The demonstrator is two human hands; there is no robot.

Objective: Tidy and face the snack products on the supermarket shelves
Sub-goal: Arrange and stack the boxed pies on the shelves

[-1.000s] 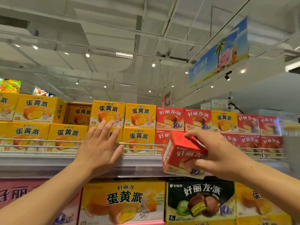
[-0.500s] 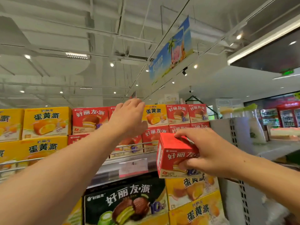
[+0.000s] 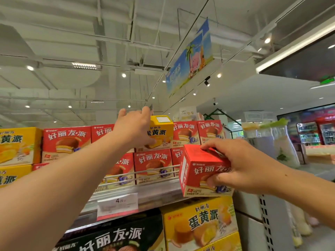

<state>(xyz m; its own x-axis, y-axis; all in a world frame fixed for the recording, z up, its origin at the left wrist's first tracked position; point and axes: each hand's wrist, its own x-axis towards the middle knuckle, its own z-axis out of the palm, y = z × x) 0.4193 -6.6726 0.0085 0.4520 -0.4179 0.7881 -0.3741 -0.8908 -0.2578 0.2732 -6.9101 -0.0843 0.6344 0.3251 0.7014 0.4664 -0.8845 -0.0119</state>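
Observation:
My left hand [image 3: 133, 128] reaches up to the top shelf and grips a yellow egg-yolk pie box [image 3: 161, 132] that sits among red boxes, fingers over its top, thumb on its front. The yellow box is tilted slightly out of the row. My right hand [image 3: 237, 166] holds a red chocolate pie box [image 3: 201, 173] in front of the shelf's right end, fingers on top, thumb on the front face. Red pie boxes [image 3: 66, 142] stand in two tiers on the top shelf.
A wire rail [image 3: 150, 172] runs along the top shelf's front, with a price tag [image 3: 117, 205] below it. Yellow boxes [image 3: 14, 145] fill the shelf's left part. Larger black [image 3: 116, 238] and yellow [image 3: 201, 221] boxes stand below. The white shelf end panel [image 3: 264, 223] is at right.
My left hand has gone from the red boxes to the yellow box at the right and taken hold of it. The view has swung right. My right hand still holds the red box.

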